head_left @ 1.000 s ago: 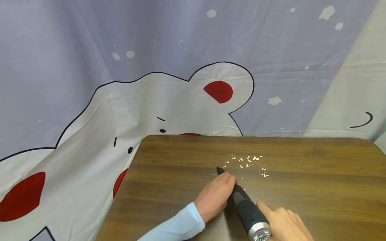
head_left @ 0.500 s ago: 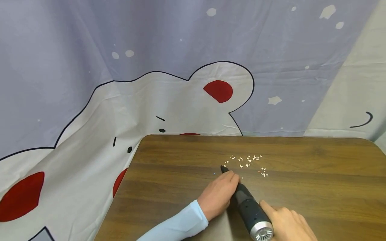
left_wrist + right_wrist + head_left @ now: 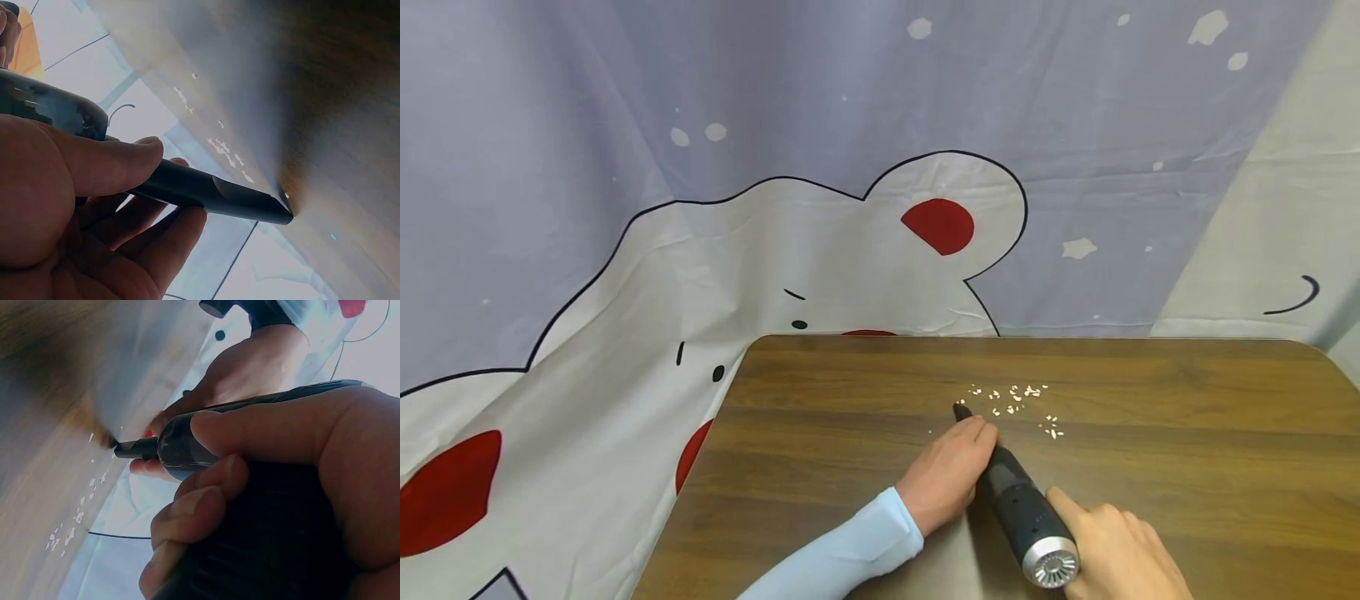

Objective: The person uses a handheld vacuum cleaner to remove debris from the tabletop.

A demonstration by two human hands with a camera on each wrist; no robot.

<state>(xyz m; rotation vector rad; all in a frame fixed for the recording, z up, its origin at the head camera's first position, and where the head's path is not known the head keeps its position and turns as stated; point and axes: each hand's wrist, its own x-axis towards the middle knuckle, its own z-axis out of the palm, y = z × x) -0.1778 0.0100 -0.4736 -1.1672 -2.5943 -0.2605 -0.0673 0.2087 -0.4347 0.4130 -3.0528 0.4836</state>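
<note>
A black handheld vacuum cleaner with a silver vented end slants across the wooden table. My right hand grips its handle; in the right wrist view the fingers curl round the black grip. Farther forward, my left hand holds the slim nozzle between thumb and fingers, as the left wrist view shows. The nozzle's tip is down at the tabletop, by the left end of a scatter of small white scraps. More scraps lie to the right.
The wooden table has rounded back corners. A tiny blue speck lies left of the nozzle. Behind the table hangs a curtain with white cartoon shapes and red patches, close against its back edge.
Both hands have moved the vacuum cleaner forward and slightly right, bringing its tip nearer the scraps. A scrap or two that lay near the nozzle no longer shows.
</note>
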